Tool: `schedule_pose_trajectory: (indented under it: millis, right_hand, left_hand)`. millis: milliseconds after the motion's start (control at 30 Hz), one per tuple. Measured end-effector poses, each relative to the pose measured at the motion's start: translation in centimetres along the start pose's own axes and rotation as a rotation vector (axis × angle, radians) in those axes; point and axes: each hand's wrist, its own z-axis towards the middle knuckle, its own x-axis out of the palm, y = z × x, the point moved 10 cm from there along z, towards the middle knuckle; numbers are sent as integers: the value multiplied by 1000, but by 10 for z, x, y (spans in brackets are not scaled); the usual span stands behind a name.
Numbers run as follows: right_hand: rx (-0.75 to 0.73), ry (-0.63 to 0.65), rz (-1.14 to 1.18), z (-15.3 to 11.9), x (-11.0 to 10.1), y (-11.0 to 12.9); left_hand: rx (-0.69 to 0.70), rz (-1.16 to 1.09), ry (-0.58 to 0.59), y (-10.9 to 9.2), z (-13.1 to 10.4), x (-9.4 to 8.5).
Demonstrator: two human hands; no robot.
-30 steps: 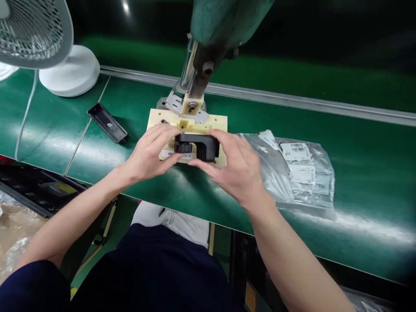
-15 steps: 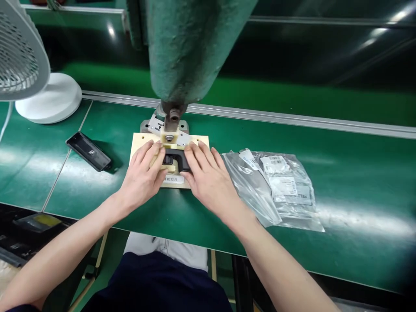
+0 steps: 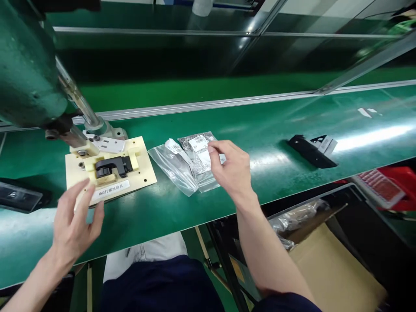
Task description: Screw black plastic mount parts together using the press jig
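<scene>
Plastic bags lie on the green desk just right of the jig — thin, slippery, probably light, best pinched at an edge. Right hand hovers above them, fingers loosely curled, empty; left hand open, empty.

Green bench surface runs left to right, glossy, with bright light reflections at right. A metal rail borders its far edge. Beyond it, a darker green conveyor level. Cardboard box stands below the bench, near right.
</scene>
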Motion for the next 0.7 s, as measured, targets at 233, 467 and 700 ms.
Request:
schedule_pose_trajectory:
  millis: [233, 467, 700]
  right_hand:
    - [-335, 203, -1, -17, 27, 78]
    - [44, 278, 89, -17, 55, 23]
    - [265, 386, 643, -39, 69, 6]
  left_hand:
    - [49, -359, 77, -65, 15, 12]
    - [-1079, -1366, 407, -65, 13, 143]
    - [-1282, -1521, 317, -88, 40, 172]
